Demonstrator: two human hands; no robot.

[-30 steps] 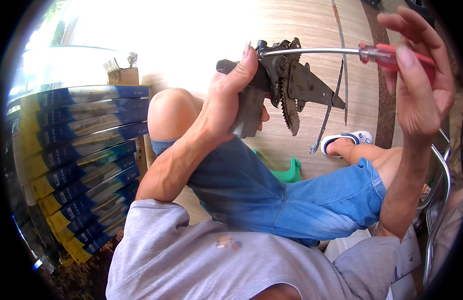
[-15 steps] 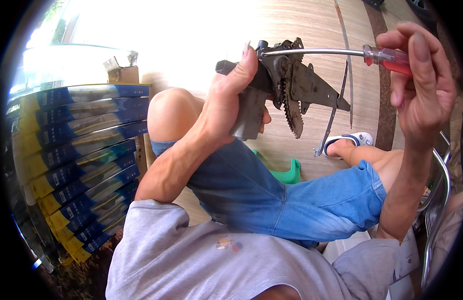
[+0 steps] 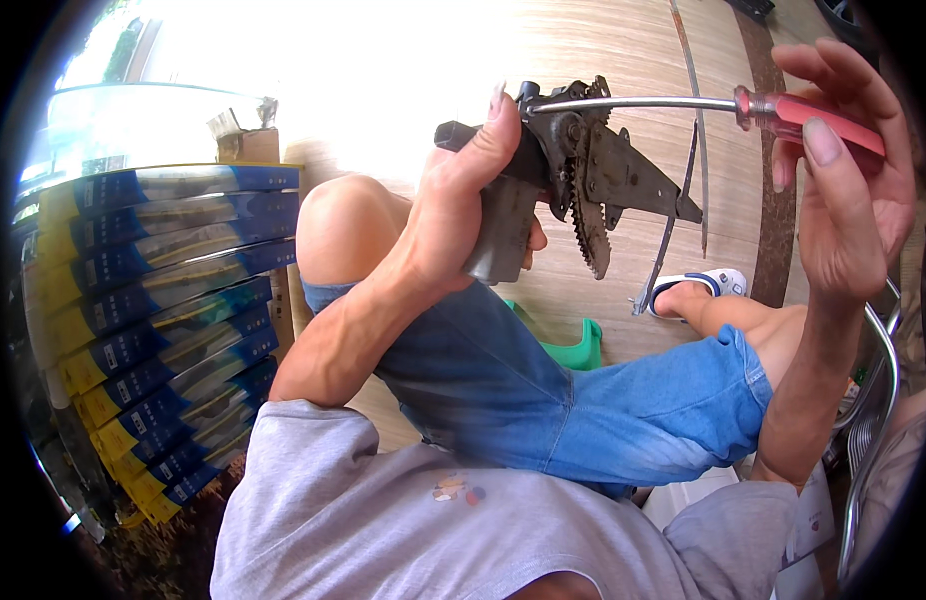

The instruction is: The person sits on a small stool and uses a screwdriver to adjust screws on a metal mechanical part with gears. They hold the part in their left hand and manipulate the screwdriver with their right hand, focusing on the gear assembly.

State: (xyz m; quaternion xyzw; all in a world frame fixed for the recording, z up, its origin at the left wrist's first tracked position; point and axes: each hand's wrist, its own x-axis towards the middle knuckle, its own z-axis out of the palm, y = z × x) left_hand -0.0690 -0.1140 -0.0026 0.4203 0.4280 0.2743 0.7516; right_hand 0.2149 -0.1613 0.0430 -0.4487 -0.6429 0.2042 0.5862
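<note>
A dark, greasy window regulator (image 3: 628, 175), with a toothed gear sector and a tapering flat arm, is held up above my knees. My left hand (image 3: 458, 195) wraps round its dull grey motor housing (image 3: 503, 232), thumb up along the near end. From the right, a screwdriver (image 3: 663, 103) lies level with its tip at the top of the mechanism, by a bolt or screw head too small to make out. My right hand (image 3: 858, 190) has the screwdriver's clear red handle loosely between thumb and fingers; the other fingertips are raised.
Several blue and yellow boxes (image 3: 193, 270) are stacked on the left, with a small carton (image 3: 248, 147) behind. A green plastic stool (image 3: 583, 345) is partly hidden by my legs. Thin metal strips (image 3: 673, 235) lie on the floor. A bent chrome tube frame (image 3: 888, 350) stands at right.
My right hand has shifted slightly right along the screwdriver handle, its fingers spread wider and its thumb now across the handle. The left hand and the regulator have hardly moved.
</note>
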